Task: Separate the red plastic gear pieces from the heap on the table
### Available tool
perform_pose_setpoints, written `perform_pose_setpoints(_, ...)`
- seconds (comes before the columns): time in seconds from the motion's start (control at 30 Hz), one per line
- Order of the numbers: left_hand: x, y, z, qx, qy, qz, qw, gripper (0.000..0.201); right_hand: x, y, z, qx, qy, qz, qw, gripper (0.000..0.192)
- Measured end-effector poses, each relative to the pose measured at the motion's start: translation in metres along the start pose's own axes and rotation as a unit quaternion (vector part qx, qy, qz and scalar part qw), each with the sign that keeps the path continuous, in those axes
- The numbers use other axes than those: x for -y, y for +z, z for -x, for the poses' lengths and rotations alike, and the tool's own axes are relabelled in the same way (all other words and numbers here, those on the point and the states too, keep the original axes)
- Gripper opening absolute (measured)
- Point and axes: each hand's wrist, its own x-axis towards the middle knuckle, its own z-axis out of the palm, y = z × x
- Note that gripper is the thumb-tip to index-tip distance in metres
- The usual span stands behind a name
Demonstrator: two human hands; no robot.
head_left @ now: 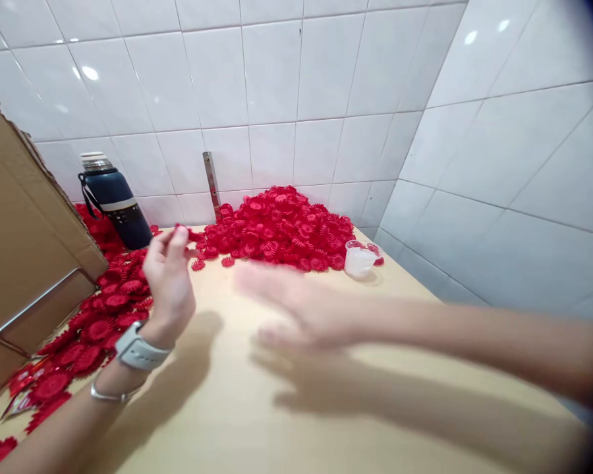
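My left hand (pixel 170 270), with a pale watch (pixel 142 349) and a thin bangle on its wrist, is raised over the table. Its thumb and fingers pinch a small red scalloped disc (pixel 192 235), partly hidden by the fingers. Blurred by motion, my right hand (pixel 291 299) hovers above the middle of the table. Its fingers are stretched out and the thumb stands apart, with nothing visible in it. Beyond both hands lies a large heap of red fringed discs (pixel 281 227). A couple of loose discs (pixel 228 261) lie at its near edge.
A clear plastic cup (pixel 360 260) stands at the heap's right. More red discs (pixel 101 329) spread along the left, beside a cardboard box (pixel 24 250) and a metal wire stand (pixel 39 303). A dark blue bottle (pixel 116 204) leans near the tiled wall (pixel 271 72), by a metal strip (pixel 211 181).
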Motion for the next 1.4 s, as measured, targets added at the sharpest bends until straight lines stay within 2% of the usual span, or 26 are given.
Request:
perform_pose_setpoints(0.07,-0.015,-0.001,-0.009,-0.013,0.032,0.017,0.999,0.014,0.03,0.046,0.027,0.079,-0.117,-0.03,0.99,0.05)
perform_pose_setpoints(0.1,-0.022,-0.002,-0.01,0.0,0.03,0.017,0.999,0.01,0.038,0.063,0.037,0.129,-0.202,-0.051,0.97,0.047)
perform_pose_setpoints(0.13,-0.027,-0.004,-0.01,0.009,0.033,0.016,0.999,0.007,0.038,0.074,0.044,0.176,-0.265,-0.07,0.945,0.046)
perform_pose_setpoints(0.17,-0.032,-0.005,-0.008,0.019,0.033,0.01,0.999,0.005,0.031,0.079,0.046,0.206,-0.278,-0.081,0.935,0.048)
perform_pose_setpoints(0.2,-0.035,-0.006,-0.006,0.023,0.039,0.007,0.999,0.005,0.017,0.079,0.045,0.221,-0.247,-0.082,0.94,0.05)
perform_pose_setpoints(0.23,-0.038,-0.007,-0.003,0.022,0.05,0.005,0.998,0.005,-0.001,0.074,0.04,0.212,-0.18,-0.075,0.958,0.052)
perform_pose_setpoints(0.3,-0.041,-0.007,0.002,0.021,0.067,0.008,0.998,0.004,-0.043,0.057,0.026,0.161,-0.047,-0.042,0.985,0.055)
perform_pose_setpoints(0.37,-0.044,-0.007,0.004,0.029,0.068,0.015,0.997,0.002,-0.072,0.041,0.011,0.117,0.007,-0.025,0.993,0.05)
perform_pose_setpoints(0.4,-0.044,-0.006,0.005,0.037,0.063,0.017,0.997,0.002,-0.076,0.036,0.007,0.109,0.01,-0.024,0.994,0.047)
perform_pose_setpoints(0.43,-0.044,-0.004,0.006,0.043,0.058,0.02,0.997,0.001,-0.072,0.035,0.005,0.105,0.007,-0.024,0.994,0.045)
perform_pose_setpoints(0.5,-0.04,0.0,0.006,0.041,0.055,0.025,0.997,0.003,-0.042,0.043,0.008,0.099,-0.022,-0.026,0.994,0.044)
perform_pose_setpoints(0.6,-0.029,0.008,0.007,0.042,0.046,0.027,0.998,0.009,0.016,0.07,0.02,0.088,-0.177,-0.053,0.979,0.049)
perform_pose_setpoints(0.67,-0.019,0.013,0.008,0.055,0.033,0.024,0.998,0.011,0.028,0.086,0.022,0.115,-0.288,-0.075,0.948,0.042)
perform_pose_setpoints(0.7,-0.014,0.015,0.009,0.062,0.03,0.021,0.997,0.011,0.022,0.09,0.021,0.119,-0.278,-0.078,0.95,0.042)
perform_pose_setpoints(0.77,-0.006,0.016,0.011,0.077,0.021,0.011,0.997,0.012,-0.009,0.085,0.014,0.119,-0.143,-0.064,0.98,0.047)
perform_pose_setpoints(0.8,-0.004,0.016,0.012,0.083,0.017,0.004,0.996,0.012,-0.029,0.078,0.011,0.109,-0.051,-0.053,0.991,0.046)
perform_pose_setpoints(0.83,-0.002,0.015,0.012,0.089,0.013,-0.004,0.996,0.013,-0.047,0.07,0.01,0.087,0.005,-0.041,0.995,0.049)
perform_pose_setpoints(0.9,-0.001,0.011,0.013,0.1,0.008,-0.022,0.995,0.014,-0.069,0.052,0.015,0.057,0.052,-0.03,0.997,0.055)
perform_pose_setpoints(0.97,0.0,0.007,0.014,0.109,0.011,-0.045,0.993,0.015,-0.064,0.04,0.029,0.062,0.04,-0.034,0.997,0.057)
perform_pose_setpoints(1.03,0.003,0.004,0.016,0.124,0.012,-0.076,0.989,0.017,-0.042,0.038,0.048,0.094,-0.042,-0.078,0.992,0.06)
perform_pose_setpoints(1.1,0.008,0.005,0.018,0.145,0.003,-0.102,0.984,0.018,-0.022,0.04,0.063,0.149,-0.143,-0.149,0.967,0.062)
perform_pose_setpoints(1.17,0.015,0.007,0.021,0.169,-0.017,-0.117,0.978,0.019,-0.022,0.042,0.07,0.176,-0.16,-0.18,0.954,0.061)
perform_pose_setpoints(1.27,0.025,0.012,0.028,0.202,-0.05,-0.131,0.969,0.018,-0.056,0.04,0.065,0.09,-0.031,-0.183,0.979,0.063)
perform_pose_setpoints(1.3,0.028,0.014,0.031,0.212,-0.061,-0.135,0.966,0.018,-0.069,0.039,0.061,0.02,0.042,-0.199,0.979,0.058)
perform_pose_setpoints(1.33,0.03,0.015,0.034,0.223,-0.073,-0.137,0.962,0.018,-0.081,0.038,0.057,-0.073,0.122,-0.222,0.965,0.05)
perform_pose_setpoints(1.4,0.034,0.016,0.041,0.252,-0.101,-0.139,0.952,0.018,-0.09,0.04,0.048,-0.176,0.195,-0.225,0.938,0.04)
